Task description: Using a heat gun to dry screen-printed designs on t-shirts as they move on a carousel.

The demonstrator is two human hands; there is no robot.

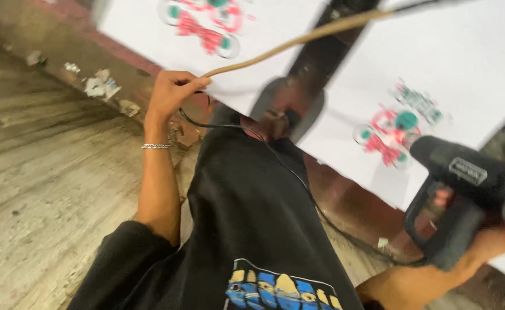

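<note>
— At lower right: black heat gun (465, 192), pistol-shaped, gripped by right hand (502, 238) around the handle, fingers closed through the guard loop. Barrel aimed toward printed white sheet (436, 74) with red-and-teal motif.

— Handling of the gun?

— Judged moderately heavy, rigid, hard plastic shell; best held at the handle, well clear of the nozzle end. Nozzle itself hidden or blurred; condition not confirmed.

— Left side?

— Left hand (172, 92) raised, fingers pinched together on end of tan cord (298, 40), which runs up and right across the sheets. Cord judged light, flexible, slightly stiff; holds a gentle curve rather than drooping. Silver bracelet (156, 146) on that wrist.

— Anything trailing?

— Thin black cable (298, 178) running from near left hand, across black T-shirt (247, 206), toward the gun. Soft, limp, liable to snag.

— Surroundings?

— Second printed sheet (206, 23) at top left, same motif. Both sheets judged thin, light, easily creased or scorched. Worn concrete floor (40, 189) left, paper scraps (100, 86) along its edge.
</note>
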